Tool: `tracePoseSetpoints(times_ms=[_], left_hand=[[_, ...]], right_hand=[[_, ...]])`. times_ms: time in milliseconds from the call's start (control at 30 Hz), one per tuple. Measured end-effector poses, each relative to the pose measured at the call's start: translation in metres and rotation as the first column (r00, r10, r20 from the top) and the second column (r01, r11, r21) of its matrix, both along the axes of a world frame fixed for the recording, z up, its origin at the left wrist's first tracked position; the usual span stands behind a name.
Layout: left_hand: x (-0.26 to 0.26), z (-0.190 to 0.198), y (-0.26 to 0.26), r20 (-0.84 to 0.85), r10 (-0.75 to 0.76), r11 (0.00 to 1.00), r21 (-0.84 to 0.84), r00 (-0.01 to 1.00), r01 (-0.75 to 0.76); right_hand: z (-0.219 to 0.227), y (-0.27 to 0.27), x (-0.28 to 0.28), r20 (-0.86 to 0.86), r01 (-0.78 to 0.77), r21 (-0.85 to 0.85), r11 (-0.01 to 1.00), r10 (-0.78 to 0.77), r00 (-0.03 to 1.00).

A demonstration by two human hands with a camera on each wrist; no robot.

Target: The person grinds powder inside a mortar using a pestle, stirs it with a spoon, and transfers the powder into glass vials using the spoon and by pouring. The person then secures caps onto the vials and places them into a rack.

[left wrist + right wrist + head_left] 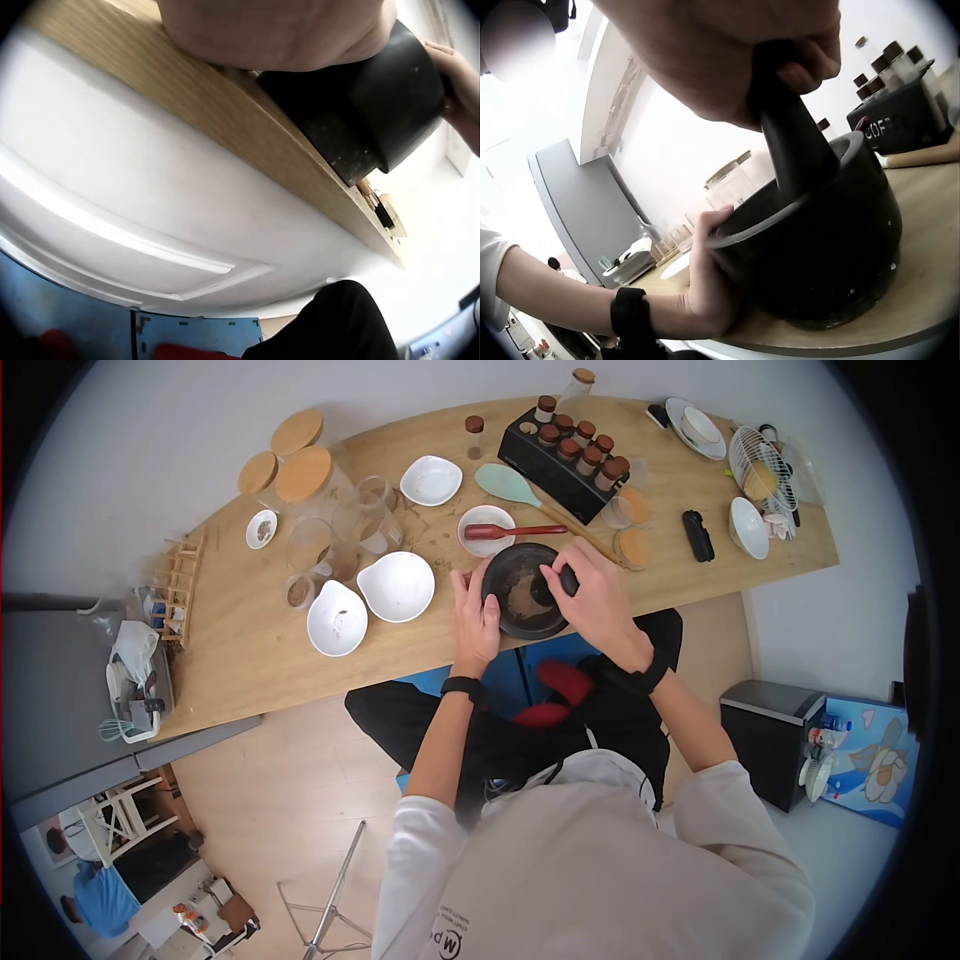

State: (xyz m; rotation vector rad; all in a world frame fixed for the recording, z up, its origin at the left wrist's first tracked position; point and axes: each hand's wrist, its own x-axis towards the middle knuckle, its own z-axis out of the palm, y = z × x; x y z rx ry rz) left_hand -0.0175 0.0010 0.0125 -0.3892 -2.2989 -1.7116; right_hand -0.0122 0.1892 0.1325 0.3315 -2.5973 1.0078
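A dark stone mortar [511,560] stands near the front edge of the wooden table, with brown powder [522,602] inside. My left hand [474,622] holds its left side, thumb at the rim; in the right wrist view the palm lies against the wall of the mortar [817,255]. Gripped in my right hand [600,602] is the top of a black pestle [793,146], which leans down into the bowl of the mortar. Its lower end is hidden behind the rim in the right wrist view. The left wrist view shows the mortar's outer side beyond my left hand [277,30].
Just behind the mortar, a red spatula [515,531] lies across a white bowl [487,518]. A pale green spatula [507,483] rests by a black rack [545,470] of spice bottles. Spouted white bowls [398,586] and glass jars [375,525] stand to the left.
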Motion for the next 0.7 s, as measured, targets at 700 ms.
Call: tracePoseSetpoints(times_ms=[700], left_hand=[[-0.002,0.003,-0.002,0.017,-0.031,0.998,0.052,0.999,0.03]], right_hand=[[0.002,0.005,-0.014,0.211,-0.06,-0.028,0.998,0.064,0.975]])
